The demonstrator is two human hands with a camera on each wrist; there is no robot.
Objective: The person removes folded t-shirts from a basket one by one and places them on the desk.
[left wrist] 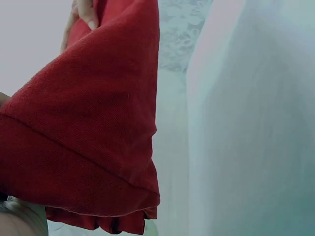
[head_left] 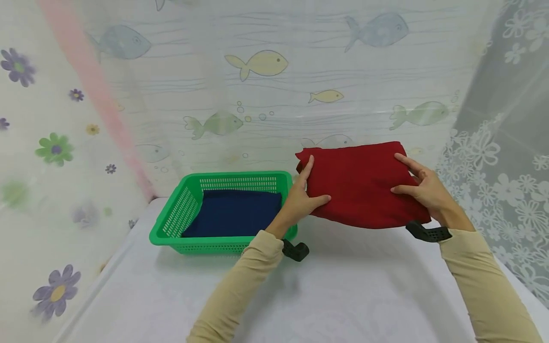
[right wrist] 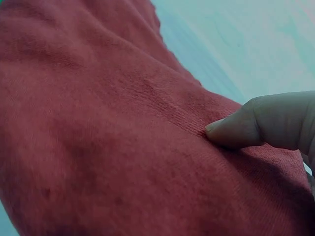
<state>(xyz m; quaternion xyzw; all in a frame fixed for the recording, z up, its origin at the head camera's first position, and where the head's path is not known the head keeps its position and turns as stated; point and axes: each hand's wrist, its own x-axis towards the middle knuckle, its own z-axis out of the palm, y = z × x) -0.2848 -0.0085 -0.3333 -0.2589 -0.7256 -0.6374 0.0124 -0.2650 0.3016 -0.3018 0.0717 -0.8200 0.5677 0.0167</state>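
A folded red cloth [head_left: 360,186] is held up above the white table by both hands, one at each side. My left hand [head_left: 300,197] grips its left edge, thumb lying across the front. At the opposite edge my right hand [head_left: 422,188] pinches the cloth, thumb and a finger on the near face. A seam crosses the red cloth [left wrist: 83,123] in the left wrist view, where its lower layers hang loose. In the right wrist view the thumb [right wrist: 246,123] presses into the fabric. The fingers behind the cloth are hidden.
A green plastic basket [head_left: 165,238] stands left of the cloth, with a folded navy cloth [head_left: 236,214] lying inside. The table [head_left: 343,286] has a white cover. Behind it hangs a fish-patterned curtain [head_left: 279,105], with a white floral lace curtain [head_left: 510,205] at the right.
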